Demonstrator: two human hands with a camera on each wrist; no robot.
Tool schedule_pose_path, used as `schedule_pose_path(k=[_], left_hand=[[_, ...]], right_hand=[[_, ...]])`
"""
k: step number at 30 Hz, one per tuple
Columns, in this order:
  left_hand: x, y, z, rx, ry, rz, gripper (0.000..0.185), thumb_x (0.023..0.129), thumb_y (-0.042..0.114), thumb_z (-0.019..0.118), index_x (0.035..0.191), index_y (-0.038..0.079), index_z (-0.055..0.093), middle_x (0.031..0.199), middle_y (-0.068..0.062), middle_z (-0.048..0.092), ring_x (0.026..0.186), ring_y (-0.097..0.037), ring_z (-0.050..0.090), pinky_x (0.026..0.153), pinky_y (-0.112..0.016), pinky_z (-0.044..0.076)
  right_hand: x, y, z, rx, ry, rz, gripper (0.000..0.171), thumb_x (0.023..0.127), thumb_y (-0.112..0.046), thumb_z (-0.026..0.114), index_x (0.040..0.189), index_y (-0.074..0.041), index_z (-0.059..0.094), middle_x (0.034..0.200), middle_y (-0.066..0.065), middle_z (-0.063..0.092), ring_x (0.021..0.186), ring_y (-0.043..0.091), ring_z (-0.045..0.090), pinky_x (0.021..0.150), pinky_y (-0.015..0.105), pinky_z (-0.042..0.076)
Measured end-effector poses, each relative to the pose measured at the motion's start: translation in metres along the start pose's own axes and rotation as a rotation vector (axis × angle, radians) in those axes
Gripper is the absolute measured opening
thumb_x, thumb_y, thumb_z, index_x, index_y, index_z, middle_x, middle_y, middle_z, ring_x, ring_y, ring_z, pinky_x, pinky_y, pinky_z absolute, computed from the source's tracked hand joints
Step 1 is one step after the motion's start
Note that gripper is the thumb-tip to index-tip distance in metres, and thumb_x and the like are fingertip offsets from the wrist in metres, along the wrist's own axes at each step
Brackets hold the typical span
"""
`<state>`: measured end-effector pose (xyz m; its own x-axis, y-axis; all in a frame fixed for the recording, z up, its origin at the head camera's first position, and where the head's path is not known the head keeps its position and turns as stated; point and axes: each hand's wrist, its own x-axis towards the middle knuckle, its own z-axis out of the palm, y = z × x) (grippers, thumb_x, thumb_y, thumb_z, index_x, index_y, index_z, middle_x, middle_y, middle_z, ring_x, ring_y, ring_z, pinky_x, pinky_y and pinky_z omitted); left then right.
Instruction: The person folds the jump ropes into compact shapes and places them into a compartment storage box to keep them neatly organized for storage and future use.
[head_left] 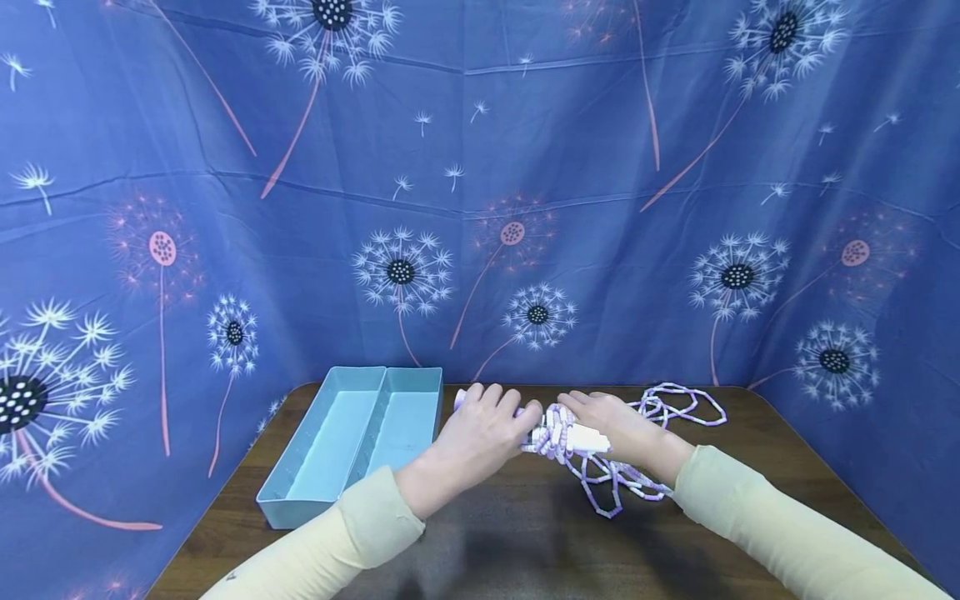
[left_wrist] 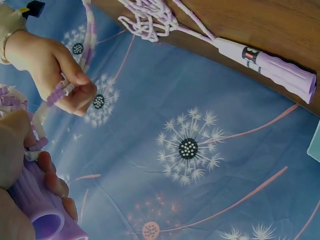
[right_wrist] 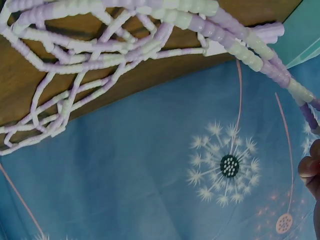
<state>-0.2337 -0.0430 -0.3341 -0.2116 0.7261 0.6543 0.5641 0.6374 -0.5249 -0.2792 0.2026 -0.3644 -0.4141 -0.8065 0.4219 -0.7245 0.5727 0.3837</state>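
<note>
A beaded rope [head_left: 557, 432] is hanging bunched above the bench [head_left: 225, 521], the left hand [head_left: 480, 437] curling its fingers [left_wrist: 57, 184] round the handles [left_wrist: 29, 190], the right hand [head_left: 611, 423] pinching a strand [left_wrist: 59, 93]. A second rope [left_wrist: 159, 16] is lying behind, its handle [left_wrist: 285, 75] pointing toward the teal tray [head_left: 300, 513]

In the head view, the left hand [head_left: 483, 425] hides much of its handle [head_left: 459, 399]; the table's [head_left: 457, 550] near edge is cut off. In the left wrist view, the box [left_wrist: 315, 145] is cut off and the label [left_wrist: 250, 55] is too small to read.
</note>
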Motion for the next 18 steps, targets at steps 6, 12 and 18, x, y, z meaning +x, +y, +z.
schedule_pose_path(k=[6, 12, 18], left_hand=[[-0.002, -0.008, 0.007, -0.005, 0.023, -0.060, 0.046, 0.063, 0.037, 0.081, 0.095, 0.016, 0.054, 0.075, -0.002, 0.054, 0.065, -0.021, 0.052, 0.056, -0.032, 0.035], [-0.003, -0.017, 0.009, 0.007, 0.002, -0.154, 0.048, 0.065, 0.035, 0.082, 0.099, 0.014, 0.056, 0.077, -0.004, 0.056, 0.069, -0.022, 0.055, 0.056, -0.032, 0.035], [-0.006, -0.022, 0.014, 0.013, -0.025, -0.196, 0.046, 0.068, 0.034, 0.081, 0.101, 0.014, 0.057, 0.078, -0.004, 0.059, 0.067, -0.023, 0.056, 0.053, -0.032, 0.036]], right_hand=[[-0.001, -0.005, 0.008, 0.044, 0.109, -0.007, 0.023, 0.084, -0.020, 0.059, 0.100, -0.004, 0.058, 0.085, 0.004, 0.059, 0.062, 0.017, 0.056, 0.055, 0.031, 0.047], [0.000, -0.011, 0.011, -0.142, 0.154, -0.166, 0.022, 0.095, -0.024, 0.045, 0.077, -0.013, 0.051, 0.059, -0.004, 0.049, 0.050, 0.012, 0.047, 0.047, 0.028, 0.039], [0.004, -0.022, 0.011, -0.095, 0.177, -0.141, 0.022, 0.093, -0.025, 0.047, 0.078, -0.010, 0.052, 0.068, -0.001, 0.049, 0.055, 0.013, 0.047, 0.048, 0.028, 0.041]])
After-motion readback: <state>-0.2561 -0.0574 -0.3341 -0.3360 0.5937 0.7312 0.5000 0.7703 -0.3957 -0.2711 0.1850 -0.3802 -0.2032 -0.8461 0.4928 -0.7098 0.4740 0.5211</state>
